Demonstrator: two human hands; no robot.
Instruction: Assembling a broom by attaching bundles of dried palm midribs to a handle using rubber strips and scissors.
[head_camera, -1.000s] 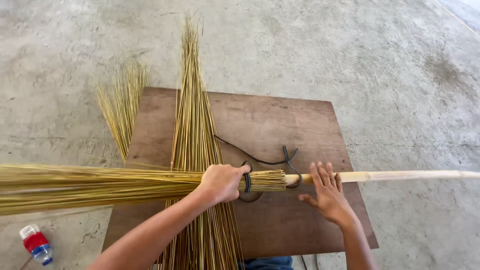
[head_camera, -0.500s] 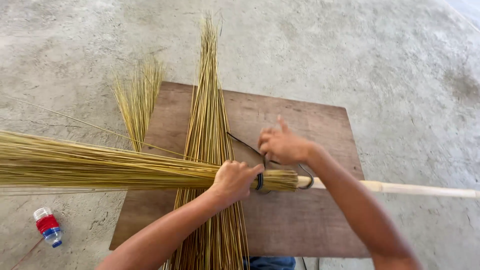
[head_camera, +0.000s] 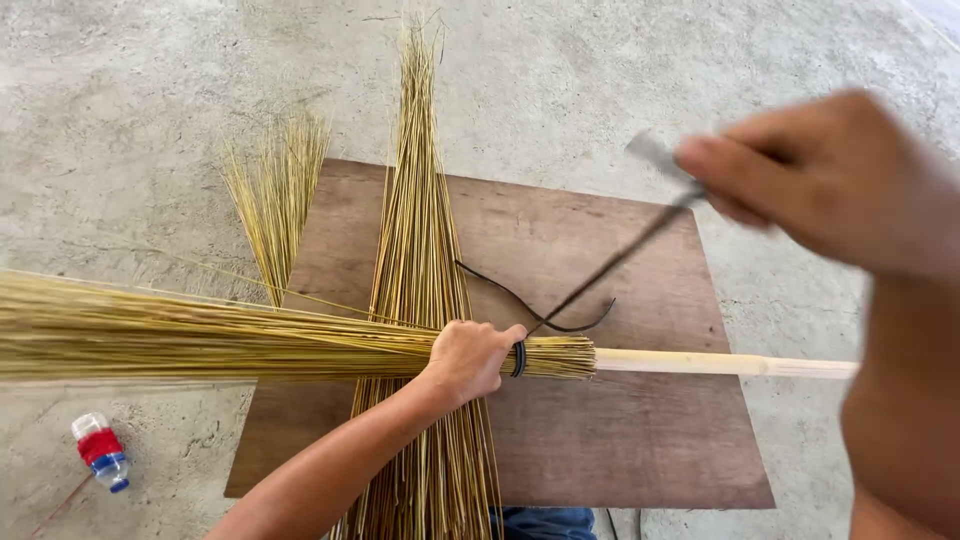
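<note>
Broom bundle (head_camera: 250, 340) clenched by left hand (head_camera: 468, 358); right hand (head_camera: 830, 180) fingers pinch black strap (head_camera: 610, 265).

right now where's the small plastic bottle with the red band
In the head view, the small plastic bottle lies on the concrete floor at lower left, beside the brown wooden board.

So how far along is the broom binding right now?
Done: the yellow straw bundle sits around the pale wooden stick, with a black cord wrapped round its neck. In hand: the left hand clamps the bundle while the right hand pulls the cord taut. Left: the knot, and loose straw on the brown board lies unused.
</note>
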